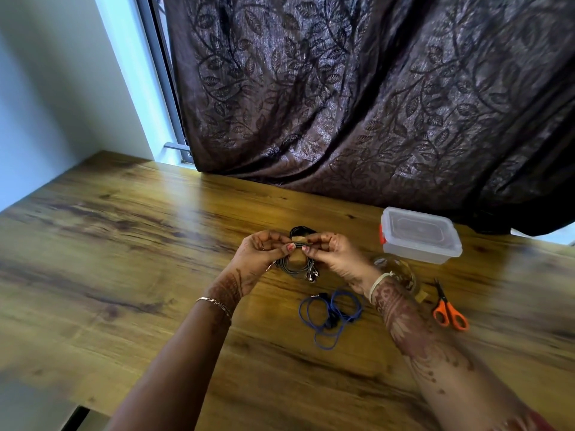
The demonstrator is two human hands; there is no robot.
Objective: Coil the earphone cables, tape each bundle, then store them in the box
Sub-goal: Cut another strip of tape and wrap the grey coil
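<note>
My left hand (264,255) and my right hand (331,255) both pinch a coiled grey earphone cable (295,269) held just above the wooden table (140,250). A strip of tan tape (295,259) crosses the grey coil between my fingers. Just behind my hands lies a black coiled earphone bundle (300,233) with a tan tape band on it. A blue earphone cable (329,315) lies in loose loops on the table below my right wrist. The clear plastic box (420,234), lid on, with a red latch, stands to the right.
A roll of clear tape (401,273) sits behind my right wrist, with a tan piece beside it. Orange-handled scissors (448,309) lie farther right. A dark patterned curtain (357,98) hangs along the table's far edge, with a window frame at its left.
</note>
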